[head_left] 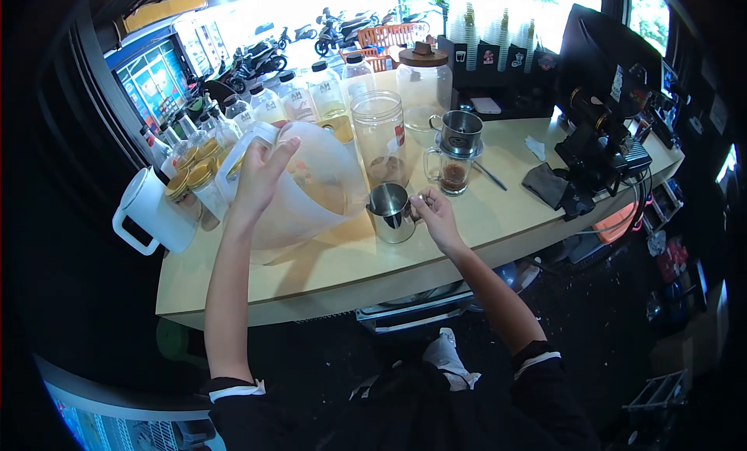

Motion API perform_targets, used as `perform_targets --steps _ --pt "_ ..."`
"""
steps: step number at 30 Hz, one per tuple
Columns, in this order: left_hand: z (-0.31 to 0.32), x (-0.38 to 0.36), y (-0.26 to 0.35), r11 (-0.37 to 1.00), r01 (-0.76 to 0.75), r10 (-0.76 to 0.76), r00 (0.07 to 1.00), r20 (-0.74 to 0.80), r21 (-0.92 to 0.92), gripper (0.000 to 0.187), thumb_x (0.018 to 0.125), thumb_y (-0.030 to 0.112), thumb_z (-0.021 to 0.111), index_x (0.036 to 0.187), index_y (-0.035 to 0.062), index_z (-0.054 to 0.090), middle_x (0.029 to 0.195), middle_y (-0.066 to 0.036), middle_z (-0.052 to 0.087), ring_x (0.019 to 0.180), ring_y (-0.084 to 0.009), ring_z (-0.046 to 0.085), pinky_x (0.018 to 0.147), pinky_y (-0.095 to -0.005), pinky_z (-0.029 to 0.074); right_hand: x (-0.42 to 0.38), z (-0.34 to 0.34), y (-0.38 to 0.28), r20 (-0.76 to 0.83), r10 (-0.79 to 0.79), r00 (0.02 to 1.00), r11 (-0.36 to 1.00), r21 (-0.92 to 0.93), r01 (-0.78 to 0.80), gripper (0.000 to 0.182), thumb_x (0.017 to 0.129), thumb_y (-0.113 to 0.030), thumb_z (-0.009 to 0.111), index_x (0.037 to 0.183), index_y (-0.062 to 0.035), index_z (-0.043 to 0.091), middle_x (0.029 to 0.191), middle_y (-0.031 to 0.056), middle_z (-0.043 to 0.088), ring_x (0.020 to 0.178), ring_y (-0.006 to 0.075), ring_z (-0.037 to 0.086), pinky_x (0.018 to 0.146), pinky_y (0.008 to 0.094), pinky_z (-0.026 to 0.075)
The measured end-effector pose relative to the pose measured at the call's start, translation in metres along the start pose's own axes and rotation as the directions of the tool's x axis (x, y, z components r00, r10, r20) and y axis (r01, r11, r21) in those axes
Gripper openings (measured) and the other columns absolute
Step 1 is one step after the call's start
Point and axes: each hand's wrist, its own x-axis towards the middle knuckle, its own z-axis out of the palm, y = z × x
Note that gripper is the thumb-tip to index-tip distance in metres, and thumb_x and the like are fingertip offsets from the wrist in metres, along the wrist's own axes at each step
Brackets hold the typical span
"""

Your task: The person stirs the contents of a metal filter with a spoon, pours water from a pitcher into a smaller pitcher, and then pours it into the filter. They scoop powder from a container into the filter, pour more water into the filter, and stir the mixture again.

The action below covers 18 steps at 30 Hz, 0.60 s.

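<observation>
My left hand (268,167) is wrapped round the handle of a large translucent plastic pitcher (319,167), which tilts to the right. Its rim is close to a metal cup (391,217) on the counter. With closed fingers, my right hand (433,215) holds that cup by its handle. Behind the cup stands a tall clear jar (379,132). A metal drip filter (461,133) rests on a glass mug (454,175) with brown liquid inside, to the right. Whether liquid flows from the pitcher cannot be made out.
A white jug (152,214) stands at the counter's left end, beside gold-lidded jars (204,178). Capped bottles (296,101) and a wooden-lidded jar (424,85) line the back. At right are a dark cloth (545,185), a spoon (491,176) and black equipment (595,151).
</observation>
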Motion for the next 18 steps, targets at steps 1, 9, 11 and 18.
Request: perform_targets --steps 1,9,11,18 --pt "0.002 0.000 -0.002 1.000 -0.003 0.003 1.000 0.001 0.011 0.045 0.090 0.022 0.063 0.124 -0.0054 0.051 0.114 -0.010 0.060 0.104 -0.0132 0.056 0.091 -0.0285 0.043 0.000 -0.002 0.001 0.010 -0.004 1.000 1.000 -0.019 0.004 0.018 0.095 -0.022 0.060 0.084 -0.0086 0.053 0.071 -0.0041 0.055 0.062 0.0022 0.049 0.056 0.0181 0.040" --pt "0.012 0.002 -0.005 0.995 0.007 -0.009 1.000 0.016 0.095 0.047 0.088 0.024 0.064 0.124 -0.0050 0.052 0.114 -0.012 0.060 0.105 -0.0146 0.056 0.091 -0.0282 0.044 -0.004 -0.007 -0.010 0.016 0.008 1.000 0.998 -0.068 -0.007 0.017 0.095 -0.021 0.059 0.087 -0.0069 0.054 0.076 -0.0001 0.061 0.066 0.0040 0.055 0.056 0.0183 0.044" --pt "0.012 0.002 -0.005 0.995 0.014 -0.016 1.000 0.017 0.094 0.048 0.088 0.024 0.064 0.124 -0.0051 0.052 0.114 -0.013 0.060 0.105 -0.0152 0.056 0.091 -0.0286 0.044 -0.005 -0.008 -0.011 0.017 0.009 1.000 0.997 -0.072 -0.008 0.017 0.095 -0.021 0.059 0.088 -0.0064 0.054 0.077 0.0007 0.062 0.067 0.0045 0.056 0.057 0.0187 0.044" --pt "0.016 -0.003 -0.002 0.994 0.026 -0.026 1.000 -0.003 0.107 0.048 0.088 0.024 0.065 0.124 -0.0041 0.052 0.114 -0.013 0.059 0.106 -0.0158 0.056 0.092 -0.0292 0.043 -0.002 -0.008 -0.009 0.061 -0.002 0.998 0.998 -0.067 0.006 0.014 0.095 -0.017 0.057 0.088 -0.0050 0.053 0.080 0.0040 0.065 0.071 0.0074 0.060 0.061 0.0216 0.046"
